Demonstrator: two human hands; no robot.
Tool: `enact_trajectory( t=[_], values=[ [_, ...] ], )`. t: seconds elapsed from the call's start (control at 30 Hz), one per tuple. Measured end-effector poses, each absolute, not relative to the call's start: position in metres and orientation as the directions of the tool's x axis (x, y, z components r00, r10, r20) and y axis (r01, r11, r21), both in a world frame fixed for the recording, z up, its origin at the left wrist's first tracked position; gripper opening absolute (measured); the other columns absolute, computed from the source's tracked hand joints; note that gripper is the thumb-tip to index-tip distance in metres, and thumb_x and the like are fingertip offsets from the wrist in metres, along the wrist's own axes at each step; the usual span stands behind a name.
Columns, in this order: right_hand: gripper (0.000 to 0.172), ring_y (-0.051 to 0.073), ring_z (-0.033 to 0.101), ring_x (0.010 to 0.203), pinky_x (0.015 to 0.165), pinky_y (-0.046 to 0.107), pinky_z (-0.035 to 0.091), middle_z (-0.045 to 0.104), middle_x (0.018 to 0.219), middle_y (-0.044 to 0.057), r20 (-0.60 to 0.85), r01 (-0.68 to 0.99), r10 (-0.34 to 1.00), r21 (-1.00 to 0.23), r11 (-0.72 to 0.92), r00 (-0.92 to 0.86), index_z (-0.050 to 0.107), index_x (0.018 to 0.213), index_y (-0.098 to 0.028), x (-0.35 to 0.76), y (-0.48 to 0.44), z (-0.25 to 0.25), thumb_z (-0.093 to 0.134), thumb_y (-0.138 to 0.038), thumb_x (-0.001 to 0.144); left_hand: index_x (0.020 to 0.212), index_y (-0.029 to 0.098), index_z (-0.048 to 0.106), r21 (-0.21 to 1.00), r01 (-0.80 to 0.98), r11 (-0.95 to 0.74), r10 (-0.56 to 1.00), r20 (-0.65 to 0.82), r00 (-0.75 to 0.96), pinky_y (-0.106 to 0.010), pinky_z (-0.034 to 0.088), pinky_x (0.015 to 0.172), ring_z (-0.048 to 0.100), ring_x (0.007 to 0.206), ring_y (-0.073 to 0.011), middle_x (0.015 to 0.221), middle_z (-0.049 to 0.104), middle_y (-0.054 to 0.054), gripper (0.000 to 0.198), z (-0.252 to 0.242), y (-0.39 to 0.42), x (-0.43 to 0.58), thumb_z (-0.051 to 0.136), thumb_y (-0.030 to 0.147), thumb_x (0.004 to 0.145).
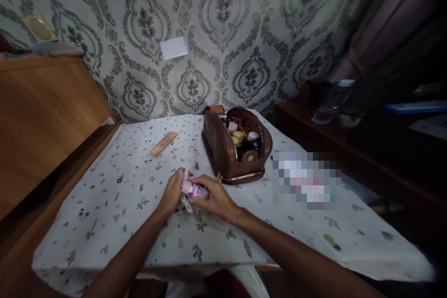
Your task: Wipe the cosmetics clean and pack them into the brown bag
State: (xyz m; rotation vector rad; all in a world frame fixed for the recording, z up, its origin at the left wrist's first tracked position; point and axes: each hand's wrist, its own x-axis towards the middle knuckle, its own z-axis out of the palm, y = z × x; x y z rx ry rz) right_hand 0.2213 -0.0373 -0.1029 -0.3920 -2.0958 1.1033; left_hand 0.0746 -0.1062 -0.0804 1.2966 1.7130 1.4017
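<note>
Just in front of the brown cosmetic bag, my two hands meet over the table. My right hand [214, 195] is closed round a small pink container with purple print [194, 190]. A thin white cloth or tissue [187, 206] is pinched in my left hand [172, 192], pressed against the container's left end. My fingers hide part of both things. The brown cosmetic bag [218, 149] stands unzipped, with a pink item, yellow pieces and a white-capped bottle [253, 136] showing inside.
A beige tube or box [164, 144] lies left of the bag on the patterned tablecloth [115, 223]. A blurred-out item [307, 179] is at the right. A wooden cabinet [45, 116] borders the table's left, and a clear bottle [333, 102] stands on a dark surface at right.
</note>
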Motion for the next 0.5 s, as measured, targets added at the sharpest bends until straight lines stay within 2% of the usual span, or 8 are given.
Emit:
enact_trajectory(
  t=[0.1,0.23,0.4,0.5],
  values=[
    [0.034,0.020,0.063,0.089,0.080,0.032,0.048,0.067,0.098,0.007,0.462,-0.033,0.567,-0.794,0.606,-0.682,0.063,0.107,-0.018,0.2222,-0.0366,-0.1030,0.074,-0.029,0.076,0.102,0.019,0.058,0.911,0.402,-0.095,0.933,0.222,-0.284,-0.030,0.046,0.080,0.056,0.083,-0.0182,0.092,0.062,-0.004,0.049,-0.0780,-0.1092,0.0741,0.031,0.058,0.092],
    [0.032,0.021,0.062,0.091,0.082,0.033,0.048,0.065,0.098,0.007,0.483,0.001,0.554,-0.753,0.658,-0.678,0.063,0.106,-0.018,0.2235,-0.0353,-0.1052,0.072,-0.024,0.077,0.117,0.019,0.050,0.875,0.471,-0.111,0.952,0.230,-0.204,-0.030,0.045,0.083,0.058,0.091,-0.0195,0.101,0.062,-0.004,0.044,-0.0767,-0.1121,0.0743,0.051,0.051,0.086],
    [0.031,0.021,0.060,0.092,0.085,0.035,0.047,0.065,0.099,0.007,0.453,0.013,0.581,-0.781,0.624,-0.677,0.063,0.104,-0.018,0.2225,-0.0336,-0.1053,0.073,-0.023,0.075,0.106,0.019,0.054,0.842,0.528,-0.110,0.955,0.237,-0.179,-0.027,0.045,0.079,0.058,0.085,-0.0176,0.092,0.063,-0.001,0.033,-0.0754,-0.1107,0.0737,0.047,0.047,0.091],
    [0.038,0.019,0.060,0.087,0.081,0.033,0.047,0.065,0.094,0.005,0.356,-0.074,0.627,-0.900,0.430,-0.693,0.063,0.108,-0.018,0.2208,-0.0315,-0.1049,0.073,-0.030,0.074,0.101,0.019,0.056,0.854,0.509,-0.106,0.947,0.242,-0.209,-0.026,0.044,0.075,0.055,0.080,-0.0160,0.086,0.060,0.001,0.029,-0.0741,-0.1093,0.0715,0.046,0.045,0.091]
  ],
)
